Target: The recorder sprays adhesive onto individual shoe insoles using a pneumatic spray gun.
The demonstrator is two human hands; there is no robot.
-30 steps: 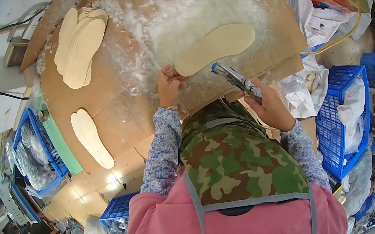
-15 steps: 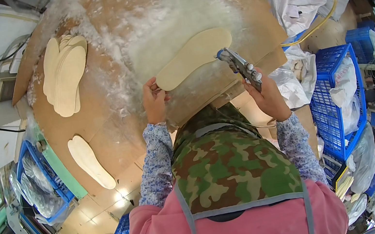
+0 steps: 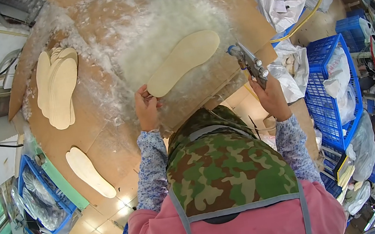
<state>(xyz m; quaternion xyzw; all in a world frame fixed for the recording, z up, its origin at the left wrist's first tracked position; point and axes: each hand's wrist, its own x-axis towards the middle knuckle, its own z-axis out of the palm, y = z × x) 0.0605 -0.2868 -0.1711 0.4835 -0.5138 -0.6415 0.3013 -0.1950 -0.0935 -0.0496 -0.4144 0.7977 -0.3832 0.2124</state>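
Observation:
My left hand (image 3: 148,107) pinches the near left end of a cream insole (image 3: 185,62), which lies slanted over the cardboard with its wider end up and to the right. In my right hand (image 3: 271,97) is a metal spray gun (image 3: 249,59), my fingers wrapped round its handle. The gun's blue-ringed nozzle points left toward the insole, a small gap away from its right end. A whitish haze hangs around the insole.
Cardboard (image 3: 100,126) streaked with white fluff covers the work surface. At left lie a pile of insoles (image 3: 59,88) and another insole or small stack (image 3: 89,172). Blue crates (image 3: 328,94) stand at right, a blue bin (image 3: 44,188) at lower left. A yellow hose (image 3: 312,19) curves at upper right.
The spray gun has moved away from the insole's edge, to the right. My left hand keeps its pinch on the insole. The whole view has shifted slightly.

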